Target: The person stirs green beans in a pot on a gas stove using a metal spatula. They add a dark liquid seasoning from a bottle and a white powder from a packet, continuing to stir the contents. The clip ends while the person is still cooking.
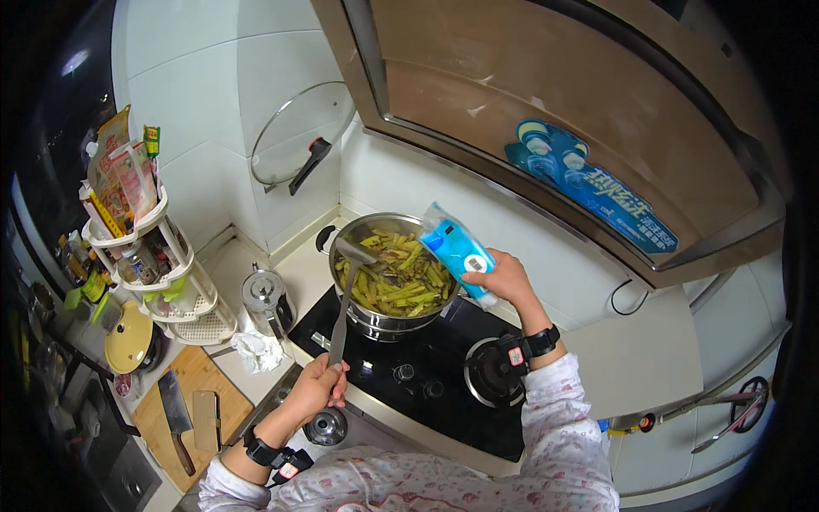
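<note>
A stainless steel pot [384, 326] full of chopped green stalks [409, 275] stands on the left burner of a black gas hob [409, 416]. My left hand [320, 387] grips the handle of a spatula [340, 320], whose blade rests over the stalks at the pot's left side. A blue and clear plastic packet [451, 246] is in my right hand [502, 278], tilted above the pot's right rim. Its upper end leans towards the pot, and I cannot tell whether it is open.
A glass lid [301, 134] hangs on the tiled wall. Left stand a glass jug [265, 297], a white tiered rack [192, 320], and a cutting board [237, 397] with a cleaver [174, 403] and a phone-like case [206, 419]. The range hood [576, 96] overhangs the hob.
</note>
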